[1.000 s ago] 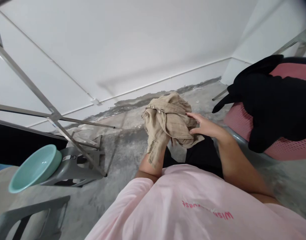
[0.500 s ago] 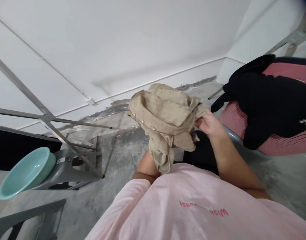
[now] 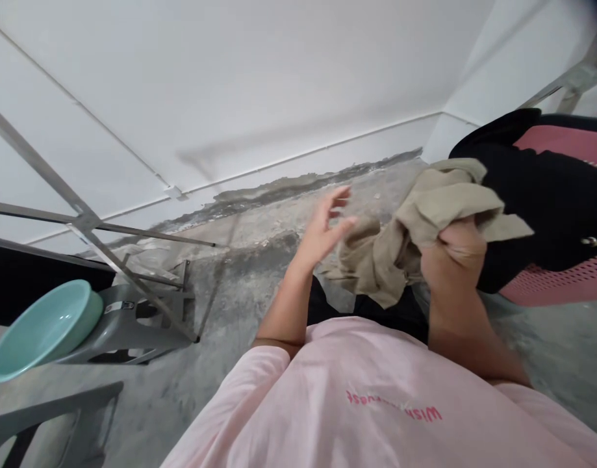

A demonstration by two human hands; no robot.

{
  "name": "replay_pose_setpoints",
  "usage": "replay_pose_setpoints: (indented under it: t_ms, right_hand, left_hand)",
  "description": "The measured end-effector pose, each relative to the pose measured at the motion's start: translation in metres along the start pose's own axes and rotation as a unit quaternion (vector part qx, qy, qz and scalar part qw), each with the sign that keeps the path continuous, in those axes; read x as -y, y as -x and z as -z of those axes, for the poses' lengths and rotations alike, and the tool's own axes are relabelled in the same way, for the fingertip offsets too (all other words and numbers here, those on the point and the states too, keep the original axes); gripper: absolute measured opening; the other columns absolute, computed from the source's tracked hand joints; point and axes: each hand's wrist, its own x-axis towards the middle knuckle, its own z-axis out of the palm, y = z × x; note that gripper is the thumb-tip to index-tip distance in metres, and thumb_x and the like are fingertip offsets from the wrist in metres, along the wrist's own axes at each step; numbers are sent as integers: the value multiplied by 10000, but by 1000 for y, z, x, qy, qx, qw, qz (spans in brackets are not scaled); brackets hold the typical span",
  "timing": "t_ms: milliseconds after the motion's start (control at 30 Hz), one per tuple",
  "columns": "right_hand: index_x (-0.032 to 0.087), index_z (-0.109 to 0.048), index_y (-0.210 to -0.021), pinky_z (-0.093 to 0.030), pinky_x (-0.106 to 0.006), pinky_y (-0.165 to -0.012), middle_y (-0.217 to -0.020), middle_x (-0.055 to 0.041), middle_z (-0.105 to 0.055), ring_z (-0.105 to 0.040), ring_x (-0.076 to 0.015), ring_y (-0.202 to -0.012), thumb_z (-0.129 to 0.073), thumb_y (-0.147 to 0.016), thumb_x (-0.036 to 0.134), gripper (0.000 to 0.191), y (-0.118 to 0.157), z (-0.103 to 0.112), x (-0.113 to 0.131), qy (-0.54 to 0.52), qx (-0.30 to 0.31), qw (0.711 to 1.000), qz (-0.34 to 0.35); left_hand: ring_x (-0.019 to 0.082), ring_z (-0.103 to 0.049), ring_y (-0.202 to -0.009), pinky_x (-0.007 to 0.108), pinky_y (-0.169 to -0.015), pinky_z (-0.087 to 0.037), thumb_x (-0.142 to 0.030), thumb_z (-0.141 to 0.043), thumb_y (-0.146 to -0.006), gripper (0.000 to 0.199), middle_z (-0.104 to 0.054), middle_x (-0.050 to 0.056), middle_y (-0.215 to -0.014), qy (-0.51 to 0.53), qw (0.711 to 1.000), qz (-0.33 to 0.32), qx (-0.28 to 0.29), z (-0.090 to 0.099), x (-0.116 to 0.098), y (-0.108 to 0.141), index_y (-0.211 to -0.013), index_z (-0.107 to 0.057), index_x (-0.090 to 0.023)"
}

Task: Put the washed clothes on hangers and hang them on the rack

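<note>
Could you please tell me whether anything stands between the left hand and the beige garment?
Nothing visible does: the open left hand is right beside the beige garment, though whether they touch is unclear. The right hand grips the garment, which overlaps the black cloth in this view.

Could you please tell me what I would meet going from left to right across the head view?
Green basin, left hand, beige garment gripped by the right hand, black garment.
</note>
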Motion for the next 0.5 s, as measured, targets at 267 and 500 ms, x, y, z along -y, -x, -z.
replay_pose_setpoints:
  t_ms: [267,500]
  right_hand:
    - [353,-732,-1085,-345,-547,-1188,-1346,-7,-594,-515,-305,-1302,-627,-899,396,218,-16,-8,-4,30,188,980,64]
    - [286,-677,-1214,-392,-558,-1129,-1345,-78,-601,-511,-331,-1309,-784,-734,373,499,-22,-12,-69,115,202,973,4]
  left_hand:
    - [287,-670,-1092,429,-984,-531,-644,-710,-806,515,-725,70,-1019,281,950,139,3,-40,-26,13,-1075,-685,-205]
    - [244,-643,-1192,370,-1025,-525,-635,-602,-901,472,-724,36,-1109,341,897,155,-236,-25,-28,4,-1191,-650,-265]
